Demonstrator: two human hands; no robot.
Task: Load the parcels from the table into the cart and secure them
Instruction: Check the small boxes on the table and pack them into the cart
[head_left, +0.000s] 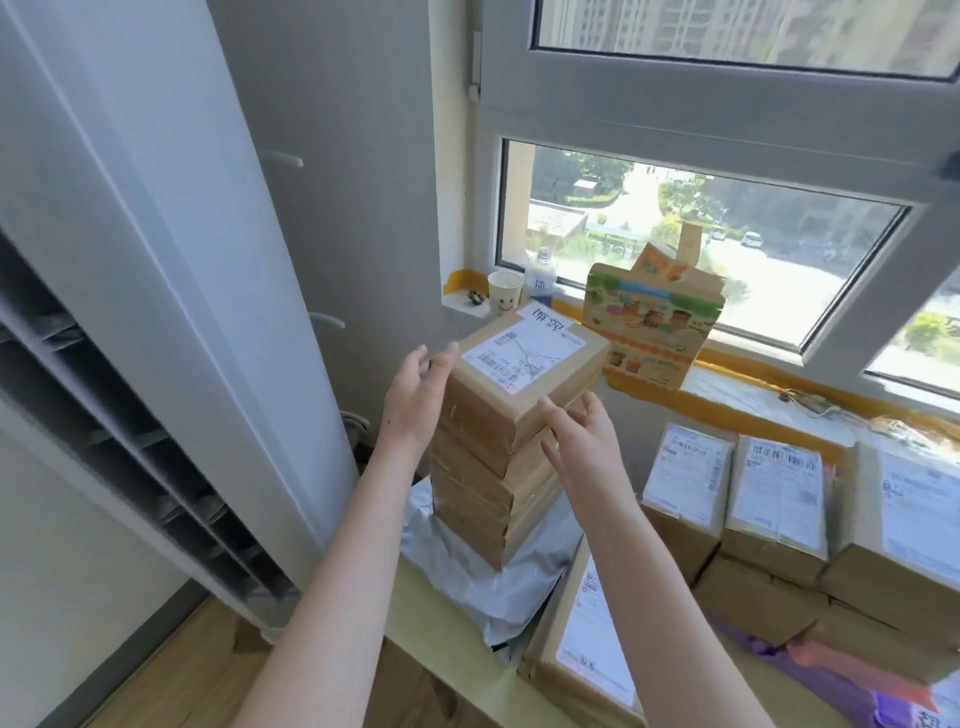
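A tall stack of brown cardboard parcels (493, 467) stands on the table's left part, on a grey plastic mailer bag (467, 577). The top parcel (524, 369) bears a white shipping label. My left hand (415, 395) is at the stack's left side with straight fingers, thumb touching the top parcel's corner. My right hand (582, 441) is at the stack's right front side, fingers spread and relaxed, close to or just touching the boxes. Neither hand grips anything. No cart is in view.
More labelled parcels (779, 499) sit in rows at the right, and another (592, 644) lies at the front edge. On the windowsill (753, 395) stand a colourful carton (649, 322), a paper cup (505, 292) and a bottle (540, 278). A white air conditioner (171, 312) stands left.
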